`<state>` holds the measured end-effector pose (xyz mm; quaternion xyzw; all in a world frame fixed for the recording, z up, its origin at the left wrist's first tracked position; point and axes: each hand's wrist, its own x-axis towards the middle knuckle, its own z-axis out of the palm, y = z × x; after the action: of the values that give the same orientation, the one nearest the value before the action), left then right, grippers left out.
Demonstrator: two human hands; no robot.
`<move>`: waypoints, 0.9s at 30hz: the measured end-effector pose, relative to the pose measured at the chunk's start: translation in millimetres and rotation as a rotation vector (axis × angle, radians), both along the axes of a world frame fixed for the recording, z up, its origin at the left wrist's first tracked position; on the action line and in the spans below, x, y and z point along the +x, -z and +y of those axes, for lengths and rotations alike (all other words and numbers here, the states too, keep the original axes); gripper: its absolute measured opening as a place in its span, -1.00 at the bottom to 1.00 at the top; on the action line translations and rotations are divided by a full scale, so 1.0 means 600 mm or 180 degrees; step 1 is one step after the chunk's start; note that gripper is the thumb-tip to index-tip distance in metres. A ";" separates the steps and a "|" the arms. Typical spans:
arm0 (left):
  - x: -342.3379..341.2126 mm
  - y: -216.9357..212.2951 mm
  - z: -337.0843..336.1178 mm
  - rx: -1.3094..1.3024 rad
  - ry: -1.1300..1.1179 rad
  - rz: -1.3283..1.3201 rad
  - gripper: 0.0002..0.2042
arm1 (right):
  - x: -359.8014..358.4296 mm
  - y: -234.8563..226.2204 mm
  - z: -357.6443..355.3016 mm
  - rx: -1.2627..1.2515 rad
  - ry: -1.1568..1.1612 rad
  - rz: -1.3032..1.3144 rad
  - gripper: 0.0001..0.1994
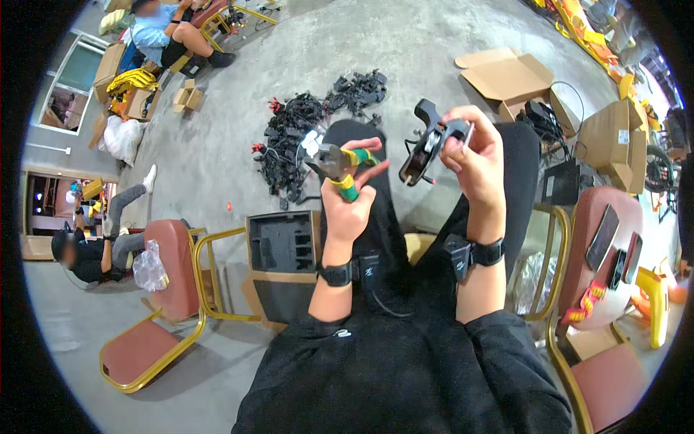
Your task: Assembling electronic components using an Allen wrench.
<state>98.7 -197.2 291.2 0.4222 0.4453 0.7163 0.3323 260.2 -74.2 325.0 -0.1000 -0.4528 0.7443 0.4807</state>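
My left hand [350, 199] grips a pair of pliers [334, 163] with green and yellow handles, jaws pointing left. My right hand [473, 155] holds up a black plastic part [428, 141] with small wires, its fingers pinched on the part's upper end. The two hands are raised side by side over my lap, a short gap between pliers and part. Both wrists wear black bands with small devices [457, 254]. My legs in black trousers [383, 239] stretch forward beneath the hands.
A heap of black parts with red wires [303, 130] lies on the concrete floor ahead. A black foam-lined case [282, 242] sits open at my left knee. Red gold-framed chairs [170, 289] stand left and right; phones [607, 239] rest on the right one. Cardboard boxes [614, 137] sit far right. People sit at the left.
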 end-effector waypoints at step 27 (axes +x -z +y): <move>0.033 0.037 0.031 0.0252 -0.0285 0.1396 -0.55 | 0.021 0.018 -0.045 0.0803 -0.0319 -0.0150 -0.87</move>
<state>118.7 -178.6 269.3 0.5605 0.4966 0.6383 0.1786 273.0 -101.2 314.3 -0.0335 -0.5584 0.7020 0.4408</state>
